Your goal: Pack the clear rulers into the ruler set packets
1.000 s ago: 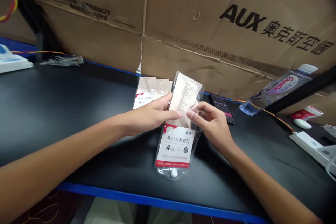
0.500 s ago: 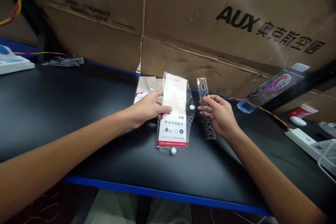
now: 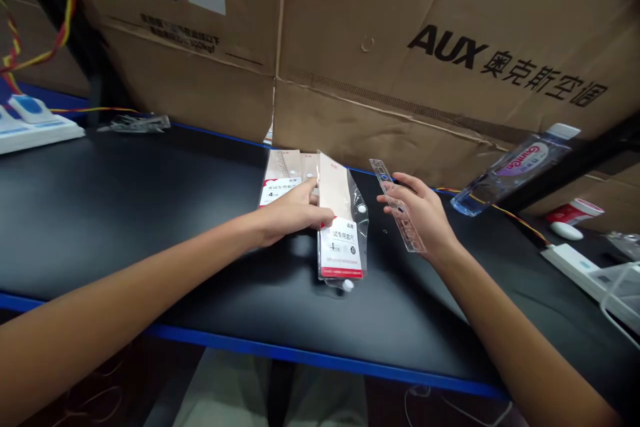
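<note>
Our left hand (image 3: 293, 211) lies spread on a plastic pouch (image 3: 343, 253); our right hand (image 3: 417, 213) pinches a clear ruler (image 3: 397, 205) at the pouch's two o'clock.

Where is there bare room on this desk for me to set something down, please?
The widest bare patch of the desk lies left of the pack, behind the left forearm, reaching to the power strip. A second lies in front of the pouch, above the blue edge. It is crowded around the left hand, right hand and ruler.
</note>
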`<action>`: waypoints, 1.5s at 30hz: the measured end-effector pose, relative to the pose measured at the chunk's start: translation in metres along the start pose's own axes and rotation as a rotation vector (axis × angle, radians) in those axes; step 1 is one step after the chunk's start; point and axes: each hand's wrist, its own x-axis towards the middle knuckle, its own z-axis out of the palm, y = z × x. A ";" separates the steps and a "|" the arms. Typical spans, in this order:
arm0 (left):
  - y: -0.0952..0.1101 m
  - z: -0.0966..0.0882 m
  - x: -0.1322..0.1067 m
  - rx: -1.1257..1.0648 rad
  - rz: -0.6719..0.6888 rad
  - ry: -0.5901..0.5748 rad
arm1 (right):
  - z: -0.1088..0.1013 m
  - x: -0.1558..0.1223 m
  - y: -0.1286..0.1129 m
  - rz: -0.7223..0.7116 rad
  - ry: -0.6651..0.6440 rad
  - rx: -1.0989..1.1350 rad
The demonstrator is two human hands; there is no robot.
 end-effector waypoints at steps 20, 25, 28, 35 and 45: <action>-0.019 -0.001 0.005 0.490 0.243 0.221 | 0.004 -0.011 0.004 -0.245 -0.221 0.038; -0.021 0.001 0.004 0.566 0.309 0.249 | 0.009 -0.020 0.001 -0.282 -0.252 0.002; -0.021 0.004 0.004 0.654 0.353 0.221 | 0.008 -0.019 0.002 -0.352 -0.204 -0.026; -0.021 0.008 0.000 0.967 0.340 0.022 | -0.021 0.020 0.027 -0.434 -0.054 -0.616; -0.020 0.010 -0.005 0.999 0.356 0.021 | -0.027 0.022 0.034 -0.494 -0.246 -0.973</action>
